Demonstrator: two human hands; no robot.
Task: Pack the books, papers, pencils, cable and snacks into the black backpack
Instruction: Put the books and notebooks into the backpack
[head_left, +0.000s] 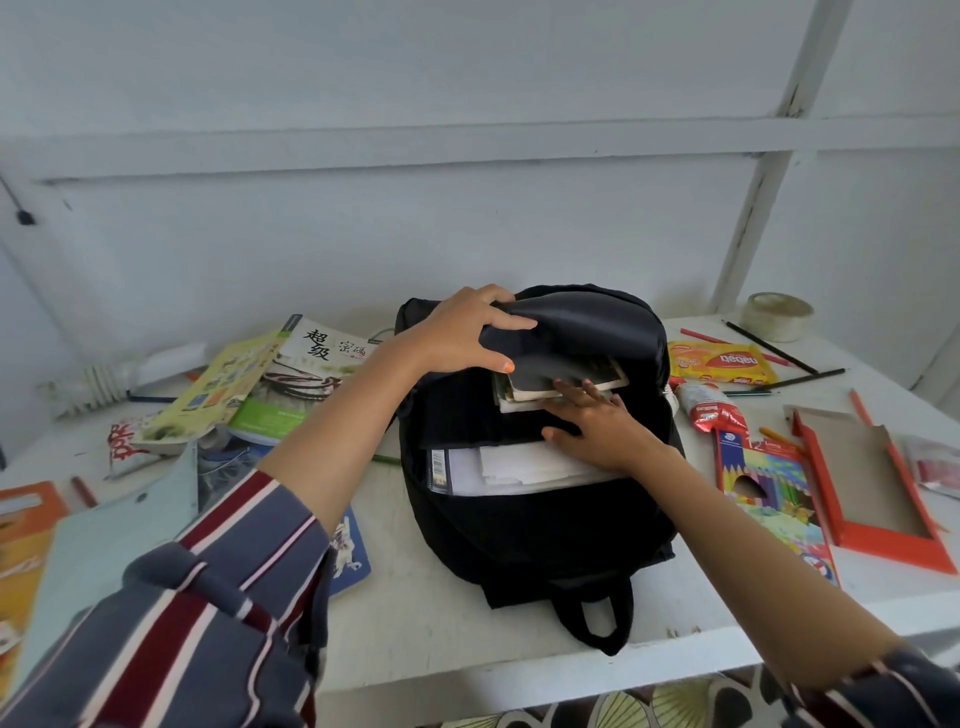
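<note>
The light is soft, even daylight, quite bright, with only weak shadows on the bench (415, 597). Edges bend from the wide lens; the near sleeve (182, 623) looks slightly blurred.

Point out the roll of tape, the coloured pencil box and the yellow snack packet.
roll of tape (777, 315): head view, on its outer side wall.
coloured pencil box (769, 483): head view, middle of its printed front.
yellow snack packet (722, 359): head view, centre of the wrapper.

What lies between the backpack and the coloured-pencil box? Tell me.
In the head view, only bare white table shows between the black backpack and the coloured-pencil box.
</note>
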